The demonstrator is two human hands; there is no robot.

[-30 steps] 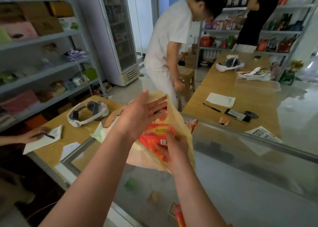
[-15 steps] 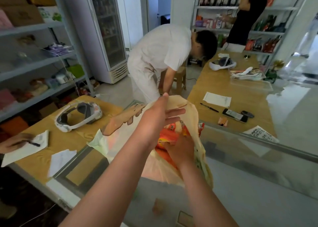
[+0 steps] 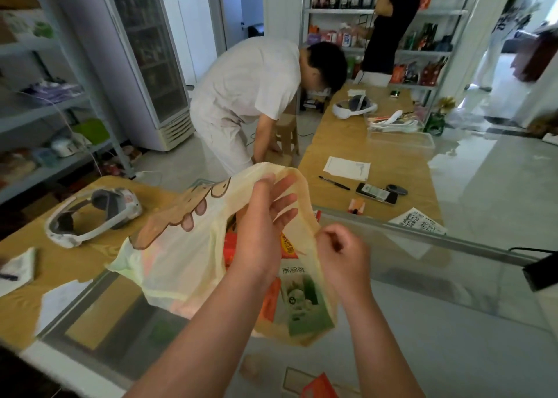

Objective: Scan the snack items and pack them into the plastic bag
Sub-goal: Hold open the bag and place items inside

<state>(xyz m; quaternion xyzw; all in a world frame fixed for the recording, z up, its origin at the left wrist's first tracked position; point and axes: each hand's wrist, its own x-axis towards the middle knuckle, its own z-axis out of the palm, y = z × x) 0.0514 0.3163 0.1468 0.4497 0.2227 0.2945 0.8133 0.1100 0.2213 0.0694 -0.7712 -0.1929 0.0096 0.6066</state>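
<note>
Starting at nine o'clock, you have a white-and-grey padded headset (image 3: 90, 216) lying on the wood-grain table (image 3: 36, 264), well apart from your hands. At centre is the thin, crinkled pale yellow translucent plastic bag (image 3: 181, 264) with a brown cartoon print. It sits over the smooth glass counter (image 3: 437, 352), its mouth toward twelve o'clock. Through the film you can see a glossy red-orange snack packet (image 3: 231, 246) and, toward five o'clock, a flat green snack packet (image 3: 305, 304) upright against the bag's wall. Your left hand (image 3: 265, 225) is at the mouth, fingers straight and fanned wide, fingertips touching the raised rim. Your right hand (image 3: 341, 255), at three o'clock of the bag, has its fingers curled against the right rim; you cannot tell whether they pinch the film. At one o'clock, a black slab phone (image 3: 376, 193) lies on a second wooden table (image 3: 347, 144).
</note>
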